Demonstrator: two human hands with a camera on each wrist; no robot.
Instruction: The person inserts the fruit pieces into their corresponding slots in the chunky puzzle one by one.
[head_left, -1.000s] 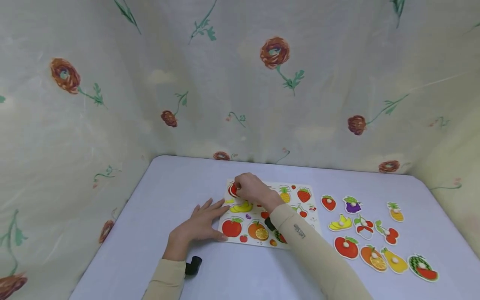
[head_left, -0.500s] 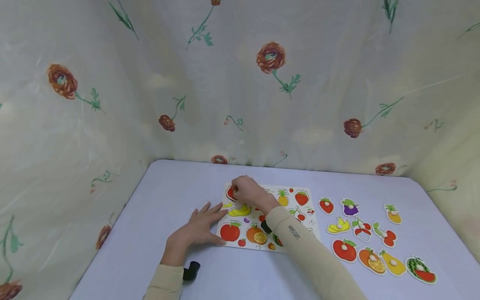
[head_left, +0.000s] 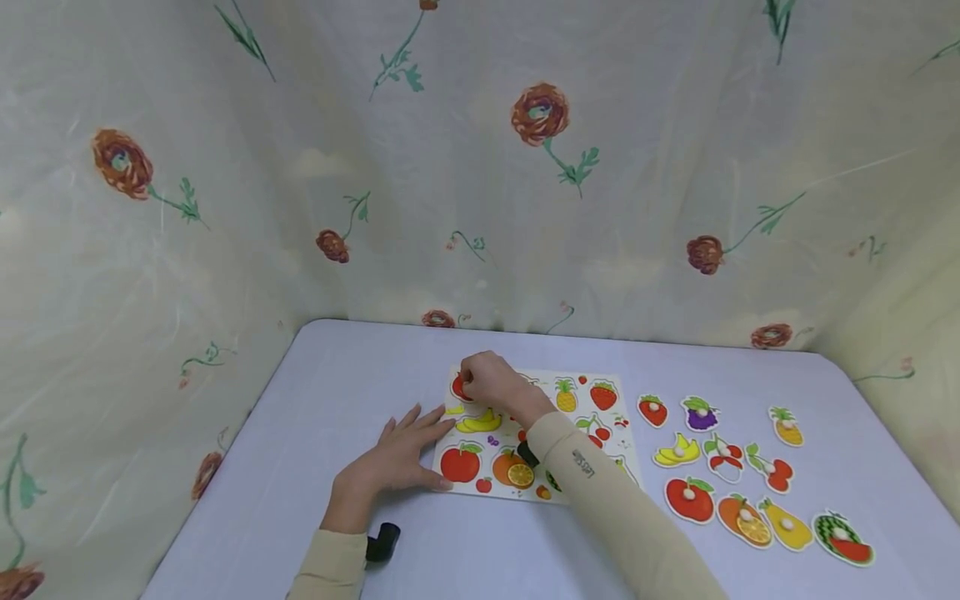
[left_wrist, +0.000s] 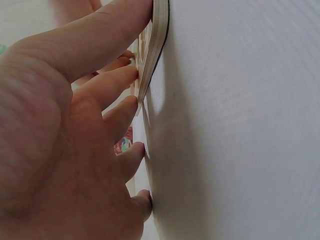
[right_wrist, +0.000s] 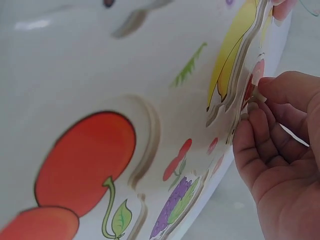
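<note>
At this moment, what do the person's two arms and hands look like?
The left sleeve and right sleeve are beige; the right one bears small dark lettering, too small to read. The left hand and right hand wear no gloves. A small black piece shows beside each sleeve.

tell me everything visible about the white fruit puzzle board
The white rectangular fruit puzzle board lies flat on the white table. Its face has cut recesses with printed yellow bananas, a red apple, an orange, a pineapple and a strawberry, among others; its pale layered edge looks like plywood. The left hand has its thumb on the near-left corner. The right hand pinches a pale peg at a red fruit near the far-left corner, and the beige right sleeve hides part of the board.
</note>
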